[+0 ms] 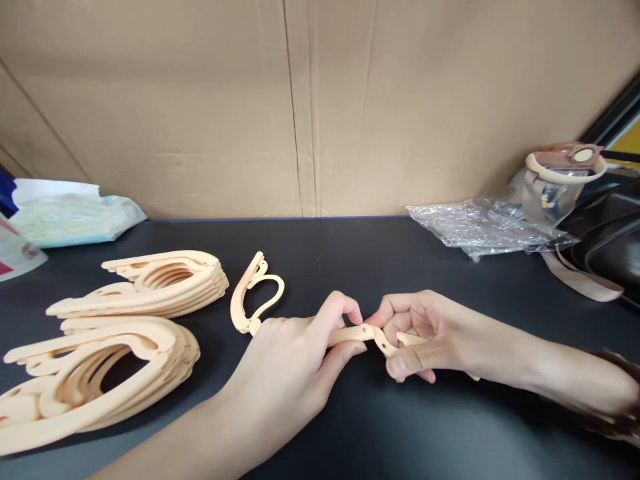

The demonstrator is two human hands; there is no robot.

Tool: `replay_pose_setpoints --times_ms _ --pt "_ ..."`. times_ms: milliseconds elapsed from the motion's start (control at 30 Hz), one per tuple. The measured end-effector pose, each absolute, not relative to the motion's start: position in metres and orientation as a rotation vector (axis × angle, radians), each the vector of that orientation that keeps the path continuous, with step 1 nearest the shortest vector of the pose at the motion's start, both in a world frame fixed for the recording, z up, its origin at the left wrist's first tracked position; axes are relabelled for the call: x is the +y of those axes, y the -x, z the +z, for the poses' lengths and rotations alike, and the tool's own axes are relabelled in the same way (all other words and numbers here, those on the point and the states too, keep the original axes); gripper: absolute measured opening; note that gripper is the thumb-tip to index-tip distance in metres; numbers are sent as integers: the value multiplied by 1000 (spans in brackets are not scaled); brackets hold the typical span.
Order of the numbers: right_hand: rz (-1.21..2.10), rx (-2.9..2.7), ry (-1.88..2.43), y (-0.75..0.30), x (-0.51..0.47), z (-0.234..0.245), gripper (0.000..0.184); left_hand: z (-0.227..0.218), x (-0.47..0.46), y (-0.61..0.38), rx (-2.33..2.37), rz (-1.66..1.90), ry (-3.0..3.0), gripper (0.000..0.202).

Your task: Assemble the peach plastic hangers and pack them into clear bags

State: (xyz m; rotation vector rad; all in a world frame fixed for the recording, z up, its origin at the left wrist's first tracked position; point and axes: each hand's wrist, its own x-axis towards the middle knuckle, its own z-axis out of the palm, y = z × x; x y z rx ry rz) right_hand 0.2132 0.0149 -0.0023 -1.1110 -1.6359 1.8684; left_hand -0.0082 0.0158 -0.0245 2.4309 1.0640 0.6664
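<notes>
My left hand (295, 360) pinches a beige arm piece of a folding clothes hanger (353, 335) between thumb and fingers. My right hand (420, 333) grips the adjoining curved piece, which has small round holes, so the two hands hold the hanger from either side. Parts of it lie hidden in the right palm. Just beyond my left hand, a beige curved piece with an open loop (267, 280) rests on the table. Its lower end meets the hand, and I cannot tell whether it joins the held hanger.
Two stacks of folded beige hangers, a rear stack (200, 283) and a front stack (165, 373), lie at left on the black table (350, 260). Behind are a tissue pack (85, 217) and a cardboard wall (225, 120). Clear plastic wrap (465, 223) and a strapped bottle (557, 187) stand right.
</notes>
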Motion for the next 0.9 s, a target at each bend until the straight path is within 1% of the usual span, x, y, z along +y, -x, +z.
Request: replay_pose_setpoints --times_ms 167,267,333,467,567,633,700,900 --pt "1697 -1759 1125 -217 21 4 31 -20 16 7 1055 676 -2303 9" --pt "1627 -1844 1129 -221 25 7 30 -18 16 7 1058 677 -2289 12" --pt "1618 -1861 1115 -223 27 8 28 -18 16 7 1055 678 -2297 12" --pt "1627 -1779 1180 -223 28 9 33 -18 17 7 1041 692 -2300 10" --pt "1632 -1781 1261 -224 27 10 30 -17 17 8 1045 703 -2285 8" --pt "1657 -1786 1248 -225 25 10 31 -17 16 8 1052 703 -2270 6" --pt "1717 -1759 1206 -226 24 10 37 -16 16 8 1045 704 -2255 7" --pt "2000 -1666 1054 -222 19 11 48 -15 15 8 1018 697 -2220 10"
